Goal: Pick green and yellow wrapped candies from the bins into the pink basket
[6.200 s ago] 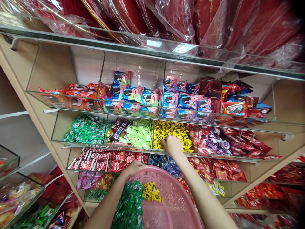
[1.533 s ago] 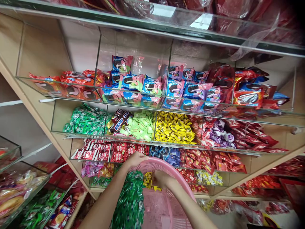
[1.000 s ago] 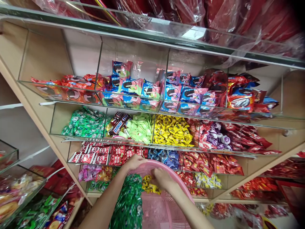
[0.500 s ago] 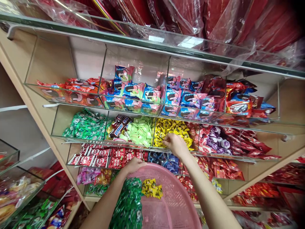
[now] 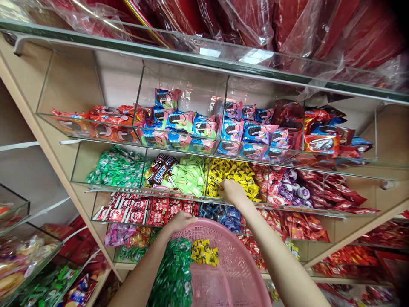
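My left hand (image 5: 180, 222) grips the far rim of a pink plastic basket (image 5: 247, 264), its fingers closed over the edge. Inside the basket, green-wrapped candies (image 5: 174, 273) fill the left part, and a small heap of yellow-wrapped candies (image 5: 205, 252) lies beside them. Above the basket, my right hand (image 5: 232, 192) is at the front of a shelf compartment of yellow-wrapped candies (image 5: 238, 172). Its fingers are curled down among the wrappers; what they hold, if anything, is hidden by the hand.
Left of the yellow candies are light-green candies (image 5: 190, 175), Snickers bars (image 5: 160, 172) and green candies (image 5: 116, 167). Purple candies (image 5: 294, 187) sit to the right. A clear shelf front (image 5: 179, 194) runs along this row. Packaged cookies (image 5: 179, 121) line the shelf above.
My right hand has shifted slightly, its fingers now curled more tightly into the yellow candies. My left hand and the basket stay nearly in place.
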`<state>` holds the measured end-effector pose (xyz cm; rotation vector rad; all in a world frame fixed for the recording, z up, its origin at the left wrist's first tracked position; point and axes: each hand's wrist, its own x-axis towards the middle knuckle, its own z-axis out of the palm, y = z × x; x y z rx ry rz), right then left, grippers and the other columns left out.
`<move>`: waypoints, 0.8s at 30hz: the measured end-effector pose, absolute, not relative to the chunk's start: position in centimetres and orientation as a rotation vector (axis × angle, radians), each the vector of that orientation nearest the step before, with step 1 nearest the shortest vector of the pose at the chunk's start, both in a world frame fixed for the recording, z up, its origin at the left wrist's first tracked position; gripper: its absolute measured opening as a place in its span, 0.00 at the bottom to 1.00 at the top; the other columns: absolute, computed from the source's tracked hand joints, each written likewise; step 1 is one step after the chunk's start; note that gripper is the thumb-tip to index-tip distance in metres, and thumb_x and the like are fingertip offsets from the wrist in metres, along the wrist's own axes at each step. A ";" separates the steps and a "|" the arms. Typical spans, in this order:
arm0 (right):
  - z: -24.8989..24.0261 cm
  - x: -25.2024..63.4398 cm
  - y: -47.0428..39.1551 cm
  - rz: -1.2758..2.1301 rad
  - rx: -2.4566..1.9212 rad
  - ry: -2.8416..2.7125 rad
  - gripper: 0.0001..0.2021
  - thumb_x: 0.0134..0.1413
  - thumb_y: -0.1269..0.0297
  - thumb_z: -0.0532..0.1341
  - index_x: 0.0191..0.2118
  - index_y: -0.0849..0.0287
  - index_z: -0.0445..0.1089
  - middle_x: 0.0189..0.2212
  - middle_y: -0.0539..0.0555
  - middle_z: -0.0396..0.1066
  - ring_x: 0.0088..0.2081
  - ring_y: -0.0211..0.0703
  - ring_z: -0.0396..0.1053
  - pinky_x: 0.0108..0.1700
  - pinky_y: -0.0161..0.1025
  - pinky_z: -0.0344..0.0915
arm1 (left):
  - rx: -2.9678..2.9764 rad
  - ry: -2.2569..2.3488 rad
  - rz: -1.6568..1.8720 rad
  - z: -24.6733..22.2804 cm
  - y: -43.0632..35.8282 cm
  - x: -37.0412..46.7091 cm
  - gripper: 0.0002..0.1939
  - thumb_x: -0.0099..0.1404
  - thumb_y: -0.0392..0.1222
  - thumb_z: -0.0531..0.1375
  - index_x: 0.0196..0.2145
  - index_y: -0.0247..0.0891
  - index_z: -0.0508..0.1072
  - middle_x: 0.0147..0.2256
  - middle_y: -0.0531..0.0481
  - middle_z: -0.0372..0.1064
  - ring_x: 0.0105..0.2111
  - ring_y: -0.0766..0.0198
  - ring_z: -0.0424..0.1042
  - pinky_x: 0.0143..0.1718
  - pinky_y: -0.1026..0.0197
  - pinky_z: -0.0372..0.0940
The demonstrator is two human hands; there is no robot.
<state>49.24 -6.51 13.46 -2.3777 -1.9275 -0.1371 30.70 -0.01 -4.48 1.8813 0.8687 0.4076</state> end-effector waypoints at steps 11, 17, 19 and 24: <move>15.8 48.3 -12.1 -0.187 -1.704 -1.803 0.12 0.56 0.62 0.50 0.30 0.59 0.67 0.29 0.53 0.66 0.30 0.38 0.63 0.33 0.33 0.55 | 1.854 0.884 0.391 -4.8 0.2 30.7 0.26 0.50 0.64 0.52 0.19 0.34 0.65 0.17 0.57 0.52 0.20 0.72 0.49 0.21 0.68 0.45; 12.8 45.4 -15.0 0.375 -1.354 -1.988 0.10 0.56 0.64 0.52 0.29 0.59 0.67 0.24 0.49 0.64 0.27 0.35 0.60 0.30 0.32 0.54 | 1.823 0.859 0.421 -5.4 0.4 30.9 0.27 0.49 0.64 0.53 0.19 0.33 0.66 0.18 0.57 0.53 0.20 0.72 0.49 0.22 0.68 0.46; 9.8 44.9 -14.5 0.447 -1.388 -2.057 0.10 0.56 0.65 0.51 0.28 0.60 0.66 0.24 0.49 0.65 0.27 0.34 0.60 0.30 0.31 0.54 | 1.864 0.828 0.443 -5.3 0.4 30.9 0.27 0.50 0.64 0.53 0.17 0.33 0.63 0.17 0.57 0.50 0.20 0.73 0.48 0.21 0.68 0.45; 2.4 44.8 -13.0 0.399 -1.715 -2.215 0.10 0.55 0.69 0.50 0.26 0.61 0.65 0.24 0.51 0.67 0.26 0.36 0.63 0.29 0.32 0.52 | 1.910 0.850 0.431 -4.7 0.2 30.9 0.26 0.51 0.63 0.52 0.16 0.35 0.59 0.17 0.58 0.44 0.20 0.73 0.45 0.21 0.67 0.42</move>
